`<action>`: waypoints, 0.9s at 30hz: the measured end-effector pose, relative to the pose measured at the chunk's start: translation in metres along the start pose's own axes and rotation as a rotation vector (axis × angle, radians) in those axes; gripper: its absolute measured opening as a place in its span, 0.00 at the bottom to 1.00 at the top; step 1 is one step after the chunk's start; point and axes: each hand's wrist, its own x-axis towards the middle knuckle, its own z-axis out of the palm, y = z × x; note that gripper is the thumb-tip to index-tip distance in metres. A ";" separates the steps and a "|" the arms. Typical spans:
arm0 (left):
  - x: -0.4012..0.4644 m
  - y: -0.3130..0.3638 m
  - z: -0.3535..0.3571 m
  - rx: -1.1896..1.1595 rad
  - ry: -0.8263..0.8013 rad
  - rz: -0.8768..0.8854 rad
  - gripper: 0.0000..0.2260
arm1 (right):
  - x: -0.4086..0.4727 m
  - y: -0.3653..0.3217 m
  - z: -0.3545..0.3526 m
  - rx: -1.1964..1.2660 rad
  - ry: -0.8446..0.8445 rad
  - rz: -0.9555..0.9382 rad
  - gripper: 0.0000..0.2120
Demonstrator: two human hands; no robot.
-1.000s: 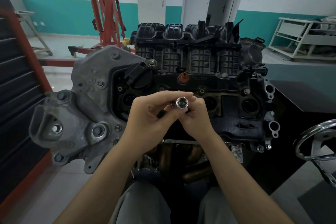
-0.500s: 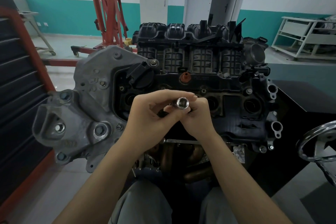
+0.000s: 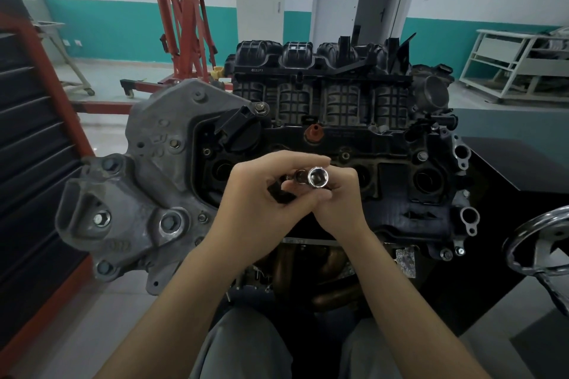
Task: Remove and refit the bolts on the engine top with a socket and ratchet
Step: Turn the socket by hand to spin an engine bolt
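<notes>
Tool assembly is, in my judgement, the step in hand. My left hand (image 3: 261, 194) curls its grip round the dark ratchet handle (image 3: 278, 192), above the engine top (image 3: 400, 163). The chrome socket (image 3: 318, 177) sits at the tool's head, open end facing me, pinched by my right hand (image 3: 341, 200). Both hands are pressed together above the valve cover. Next move: confirm the socket is seated, then lower it squarely onto a cover bolt (image 3: 345, 156); misalignment risks rounding the head.
</notes>
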 end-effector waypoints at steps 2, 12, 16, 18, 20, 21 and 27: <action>0.001 0.000 0.003 0.072 0.101 0.021 0.12 | 0.000 0.002 0.000 -0.025 0.007 0.010 0.11; 0.000 -0.003 -0.001 -0.083 -0.054 -0.003 0.11 | 0.000 -0.003 0.001 -0.018 0.006 0.029 0.09; 0.002 0.000 0.001 0.113 0.118 0.049 0.09 | 0.000 -0.001 0.002 -0.044 0.020 0.064 0.10; 0.001 0.000 0.001 0.164 0.140 0.080 0.08 | 0.001 -0.003 0.001 -0.048 -0.004 0.025 0.10; 0.000 0.001 0.000 0.106 0.115 0.050 0.09 | 0.001 -0.007 0.001 -0.066 -0.043 -0.031 0.08; -0.001 0.002 -0.001 0.032 0.091 0.015 0.11 | 0.001 -0.007 0.001 -0.063 -0.054 -0.039 0.08; 0.000 -0.001 -0.002 0.075 0.065 0.014 0.12 | -0.001 0.001 0.002 -0.079 0.024 0.060 0.11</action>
